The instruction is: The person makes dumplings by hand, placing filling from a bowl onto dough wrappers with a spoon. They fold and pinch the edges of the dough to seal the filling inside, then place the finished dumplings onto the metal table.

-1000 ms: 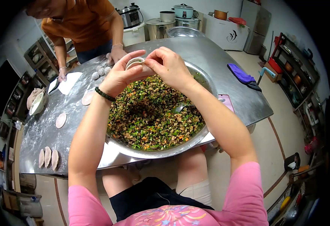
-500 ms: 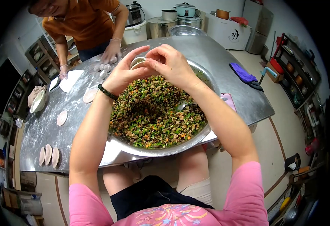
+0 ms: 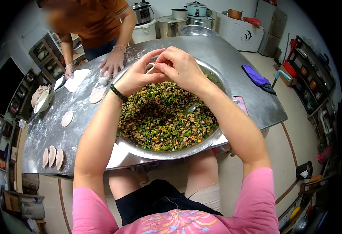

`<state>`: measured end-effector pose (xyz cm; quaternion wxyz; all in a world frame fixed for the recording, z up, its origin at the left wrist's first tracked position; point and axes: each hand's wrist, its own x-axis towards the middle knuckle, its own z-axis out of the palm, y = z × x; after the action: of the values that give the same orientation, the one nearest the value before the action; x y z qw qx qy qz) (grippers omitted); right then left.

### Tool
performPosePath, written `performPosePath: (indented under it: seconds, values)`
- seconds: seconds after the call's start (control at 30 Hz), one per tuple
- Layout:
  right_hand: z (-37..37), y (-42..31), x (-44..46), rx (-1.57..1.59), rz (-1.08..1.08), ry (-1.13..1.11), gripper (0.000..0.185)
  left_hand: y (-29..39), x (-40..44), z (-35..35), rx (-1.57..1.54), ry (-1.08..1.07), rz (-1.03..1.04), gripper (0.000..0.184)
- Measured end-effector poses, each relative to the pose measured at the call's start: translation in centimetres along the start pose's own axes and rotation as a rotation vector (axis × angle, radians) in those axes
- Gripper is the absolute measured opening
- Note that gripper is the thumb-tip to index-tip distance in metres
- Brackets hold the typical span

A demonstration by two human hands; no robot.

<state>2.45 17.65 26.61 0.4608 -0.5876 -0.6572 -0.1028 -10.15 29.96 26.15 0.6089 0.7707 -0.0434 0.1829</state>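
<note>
Probably, the main risk is at the edge of the wrapper (image 3: 149, 69), which is held up over the far part of the bowl (image 3: 171, 156). The left hand (image 3: 141, 76) is cupped round it, and the right hand (image 3: 180, 70) has thumb and forefinger pinched on its edge. Fingers mask most of the dough, so how much of the edge is joined cannot be told. Too hard a pinch could tear it; moisture or a crumb of filling (image 3: 161, 121) caught along the edge might stop the layers from bonding. If the left hand slackened, the wrapper could drop into the bowl below.

As for materials, the dough looks pale, soft and matt. Two flat discs (image 3: 67, 118) lie on the counter (image 3: 225, 54), and three dumplings (image 3: 52, 156) stand side by side near its left corner, slim and curved like half-moons. The filling is coarse, moist and crumbly, flecked green, orange and brown, with a shiny spoon (image 3: 191, 108) sunk in its right side. The bowl is broad, round and metallic. The counter is smooth grey metal, streaked with white powder on the left, where a co-worker's hand (image 3: 113, 60) rests near small dough balls (image 3: 104, 80).
</note>
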Motion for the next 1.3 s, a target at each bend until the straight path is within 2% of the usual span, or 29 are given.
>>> performPosePath:
  seconds: [0.13,0.23,0.3,0.33,0.4,0.5,0.6,0.63,0.67,0.73,0.77,0.8,0.83,0.9,1.0,1.1,1.3]
  values:
    - [0.2,0.1,0.0,0.078,-0.055,0.05,0.015,0.2,0.1,0.1,0.066,-0.004,0.039,0.068]
    - [0.3,0.5,0.0,0.015,-0.113,-0.031,0.016,-0.1,0.1,0.5,0.009,-0.027,0.027,0.069]
    - [0.3,0.5,0.1,-0.115,-0.207,-0.023,0.02,-0.4,0.2,0.0,0.096,-0.041,-0.001,0.07]
    - [0.3,0.4,0.1,-0.11,-0.213,-0.023,0.02,-0.7,0.4,-0.4,0.207,-0.045,0.057,0.07]
    - [0.1,0.1,0.0,0.061,-0.067,-0.035,0.023,-0.8,0.2,-0.6,0.194,-0.027,0.066,0.07]
    - [-0.1,0.2,0.1,0.071,0.05,-0.005,0.025,-0.8,0.2,-0.4,0.151,0.002,0.046,0.071]
    - [-0.7,0.6,-0.7,0.012,0.078,-0.155,0.033,-1.8,0.3,-1.8,0.041,-0.01,-0.061,0.08]
    - [-0.7,0.6,-0.5,-0.039,0.055,-0.224,0.037,-2.7,0.6,-2.1,0.21,0.039,0.046,0.085]
    - [-0.9,0.6,-0.3,-0.033,0.023,-0.237,0.039,-0.9,0.4,-1.4,0.435,0.058,0.026,0.087]
    - [-1.2,0.7,-0.2,-0.015,0.0,-0.268,0.046,-1.9,0.6,-1.8,0.263,0.034,0.058,0.088]
    - [-1.1,0.7,-0.5,0.0,0.038,-0.286,0.049,-0.9,0.3,-1.1,0.098,0.012,-0.028,0.089]
    - [-1.1,0.2,-0.4,0.014,0.055,-0.296,0.05,-1.0,0.5,-1.0,0.189,0.041,0.013,0.089]
    - [-1.0,-0.1,-0.4,0.029,0.089,-0.305,0.051,-1.0,0.2,-0.9,0.061,0.018,-0.022,0.089]
    - [-0.9,-0.4,-0.6,0.043,0.127,-0.356,0.052,-1.1,0.0,-1.1,0.172,0.029,-0.051,0.089]
    - [-0.4,-0.3,-0.6,-0.038,0.069,-0.287,0.053,-1.5,0.1,-0.8,0.087,0.024,0.029,0.091]
    - [-0.4,-0.8,-0.5,-0.026,0.113,-0.291,0.052,-1.3,-0.1,-0.8,0.059,0.016,-0.034,0.092]
    - [-0.3,-0.9,-0.6,-0.017,0.081,-0.275,0.051,-1.5,0.0,-0.7,0.09,0.016,-0.033,0.093]
